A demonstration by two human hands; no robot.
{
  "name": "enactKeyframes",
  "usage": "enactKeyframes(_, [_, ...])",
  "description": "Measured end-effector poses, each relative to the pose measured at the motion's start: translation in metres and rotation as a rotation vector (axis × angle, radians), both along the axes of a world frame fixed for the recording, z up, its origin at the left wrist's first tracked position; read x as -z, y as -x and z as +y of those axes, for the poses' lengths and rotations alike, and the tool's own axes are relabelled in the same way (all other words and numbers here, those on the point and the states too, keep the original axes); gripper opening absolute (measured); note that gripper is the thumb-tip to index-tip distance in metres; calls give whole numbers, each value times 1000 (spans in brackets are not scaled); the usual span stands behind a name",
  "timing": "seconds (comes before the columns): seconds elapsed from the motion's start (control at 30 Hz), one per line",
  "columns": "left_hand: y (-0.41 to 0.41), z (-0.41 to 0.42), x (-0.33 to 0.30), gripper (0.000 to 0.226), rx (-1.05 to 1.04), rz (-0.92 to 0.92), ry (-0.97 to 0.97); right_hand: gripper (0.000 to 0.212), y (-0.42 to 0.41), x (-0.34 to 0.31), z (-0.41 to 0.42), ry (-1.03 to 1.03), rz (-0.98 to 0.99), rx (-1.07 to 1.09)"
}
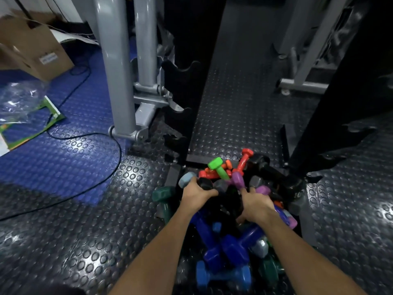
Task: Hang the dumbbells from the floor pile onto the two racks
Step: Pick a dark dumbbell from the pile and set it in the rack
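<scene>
Floor (pixel 63 241): studded rubber matting, dark grey underfoot, blue in the upper-left part. Dim room, glare patches on the studs.

Grey steel machine frame (pixel 119 67) stands upper left, two thick uprights bolted to a base. Just right of it, the left rack (pixel 187 81), a black upright with notched cradles down its side, all bare. The right rack (pixel 331 116) leans in from the upper right, also black, also bare where visible. Both racks foot down at the far edge of the pile.

Cardboard box (pixel 36 47) at far left, open flaps. Below it a clear plastic bag (pixel 19 101) over a green-edged sheet (pixel 49 116). A black cable (pixel 89 179) loops across the blue and grey matting.

Dumbbell pile (pixel 229 231) lies on the floor between the rack feet, centre-bottom: blue, purple, green, red, black, grey pieces jumbled on one another.

Both forearms reach forward and down into the pile. Left hand (pixel 196 193), fingers curled round the handle of a grey dumbbell (pixel 187 179) at the pile's left edge. Right hand (pixel 256 204) palm-down on the pile near a purple dumbbell (pixel 238 179), fingers spread forward; whether it grips anything cannot be told.
</scene>
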State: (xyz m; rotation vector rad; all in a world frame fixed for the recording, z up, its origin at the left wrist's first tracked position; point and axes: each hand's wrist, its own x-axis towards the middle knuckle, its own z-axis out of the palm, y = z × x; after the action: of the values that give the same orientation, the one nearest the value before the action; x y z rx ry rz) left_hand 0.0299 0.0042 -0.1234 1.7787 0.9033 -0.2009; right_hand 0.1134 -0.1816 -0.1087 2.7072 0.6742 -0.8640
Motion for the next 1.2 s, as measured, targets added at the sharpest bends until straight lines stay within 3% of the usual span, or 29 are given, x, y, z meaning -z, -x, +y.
enactKeyframes(0.27, [2,-5,3,51,-107,-64,30,101,-1,-2,-4,-118,-17,80])
enactKeyframes(0.4, [5,2,6,59,-131,-88,110,99,-3,-7,-6,-188,11,103])
enactKeyframes(0.5, [9,13,5,50,-232,-125,213,97,-9,-17,-2,-305,39,148])
enactKeyframes(0.67, [17,26,-7,58,-462,-230,459,91,-18,-32,15,-711,28,327])
enactKeyframes(0.77, [23,30,-14,35,-557,-253,564,90,-17,-38,28,-1061,162,558])
enactKeyframes(0.83, [27,34,-15,37,-590,-256,618,84,-16,-38,37,-1217,286,643])
enactKeyframes(0.93, [34,43,-17,71,-550,-232,661,76,-20,-36,48,-1361,447,750])
enactKeyframes(1.0, [40,51,-23,80,-453,-193,663,67,-22,-33,56,-1375,383,750])
enactKeyframes(1.1, [53,64,-40,62,-217,-108,682,57,-22,-34,69,-1368,175,715])
enactKeyframes(1.2, [56,78,-55,49,-36,-79,508,52,-27,-40,79,-1339,156,652])
